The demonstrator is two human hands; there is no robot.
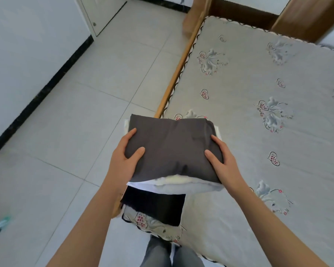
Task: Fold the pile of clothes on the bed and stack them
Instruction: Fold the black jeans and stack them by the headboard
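Observation:
A stack of folded clothes is lifted above the bed's near left corner. Its top piece is a dark grey folded garment (172, 147); white and pale folded pieces (181, 186) show beneath its near edge. My left hand (126, 157) grips the stack's left side, thumb on top and fingers hidden underneath. My right hand (221, 160) grips the right side the same way. A black folded garment (156, 206) lies flat on the bed below the stack, near the corner.
The bed (258, 93) has a grey sheet with flower and heart prints and a wooden side rail (174, 81). Pale floor tiles (75, 122) spread to the left. A white wall with black skirting (37, 97) runs along the far left. My legs (166, 253) stand at the bed's corner.

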